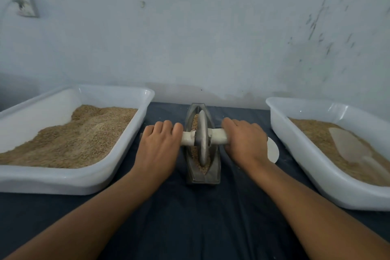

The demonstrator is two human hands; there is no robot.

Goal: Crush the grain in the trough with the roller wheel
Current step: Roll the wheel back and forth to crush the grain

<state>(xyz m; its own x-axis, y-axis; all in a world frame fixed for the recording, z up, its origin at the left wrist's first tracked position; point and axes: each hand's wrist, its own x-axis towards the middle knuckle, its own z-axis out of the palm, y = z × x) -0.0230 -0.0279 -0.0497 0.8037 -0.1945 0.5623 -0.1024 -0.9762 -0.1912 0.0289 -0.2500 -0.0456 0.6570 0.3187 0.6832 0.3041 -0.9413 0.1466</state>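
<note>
Nearest, two bare forearms reaching forward over a dark blue cloth (190,221) spread across the table.

At their ends, left hand (157,148) and right hand (245,140), each curled over one end of the pale handle (218,137) passing crosswise through the roller wheel (202,137). Fingers of the left hand wrapped over the left stub, knuckles up; fingers of the right hand wrapped over the right stub, thumb side toward the wheel. Both grips closed round the handle.

Between the hands, the grey disc of the wheel standing upright on edge in a narrow boat-shaped metal trough (203,172), lengthwise along it and about midway. Grain (203,167) lying in the trough's channel, visible ahead of and behind the wheel.

Just behind the right wrist, part of a flat white round object (273,151) on the cloth, mostly hidden.

To the left, well apart from the trough, a large white plastic tray (69,179) heaped with tan grain. To the right, a second white tray (304,167) holding a shallower layer of grain, with a pale scoop-like piece (350,148) lying on it.

Farthest, a scuffed pale blue wall (200,34), with a small fitting (26,5) mounted at upper left.
</note>
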